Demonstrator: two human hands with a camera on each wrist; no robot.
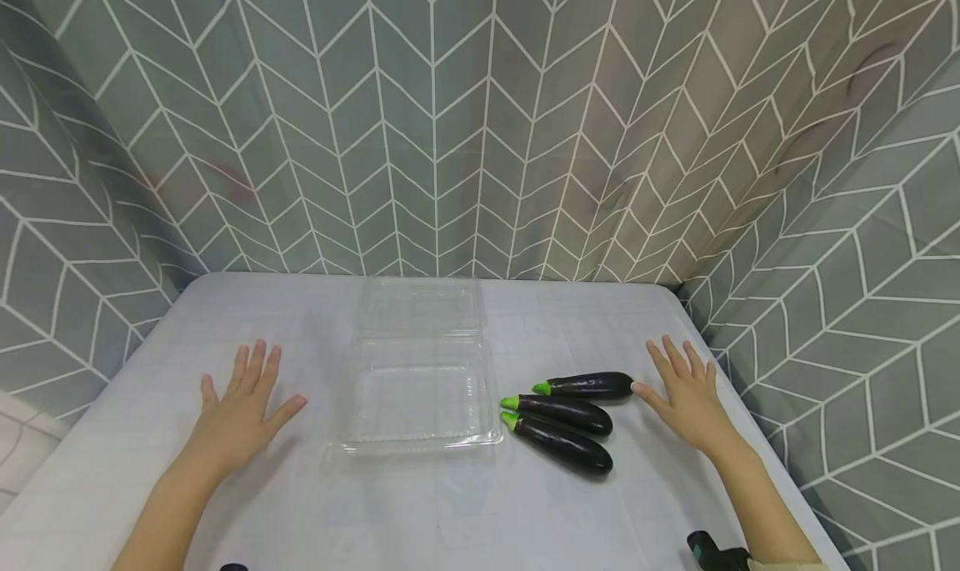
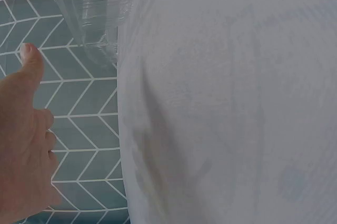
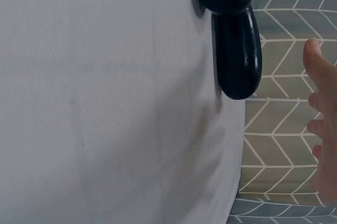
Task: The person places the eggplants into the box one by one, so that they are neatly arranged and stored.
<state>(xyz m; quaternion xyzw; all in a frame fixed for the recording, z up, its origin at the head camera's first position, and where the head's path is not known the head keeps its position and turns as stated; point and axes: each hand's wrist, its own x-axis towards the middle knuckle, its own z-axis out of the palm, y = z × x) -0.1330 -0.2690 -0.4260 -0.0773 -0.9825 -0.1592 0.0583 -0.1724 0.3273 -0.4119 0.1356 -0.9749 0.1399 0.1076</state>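
Three dark purple eggplants with green stem ends lie side by side right of the middle of the table: a far eggplant [image 1: 588, 385], a middle eggplant [image 1: 570, 413] and a near eggplant [image 1: 564, 446]. To their left stands a clear plastic clamshell box [image 1: 416, 450], its lid [image 1: 420, 307] laid back toward the wall. My left hand [image 1: 238, 417], fingers spread, is held left of the box and holds nothing. My right hand [image 1: 688, 396] is also spread and holds nothing; its thumb tip appears beside the far eggplant's blunt end, and I cannot tell whether they touch.
A white cloth covers the table [image 1: 420, 513]. Grey patterned curtain [image 1: 457, 121] hangs behind it and on both sides. A black device [image 1: 716, 552] sits at my right wrist, and part of a dark object [image 1: 234, 567] shows at the bottom edge on the left.
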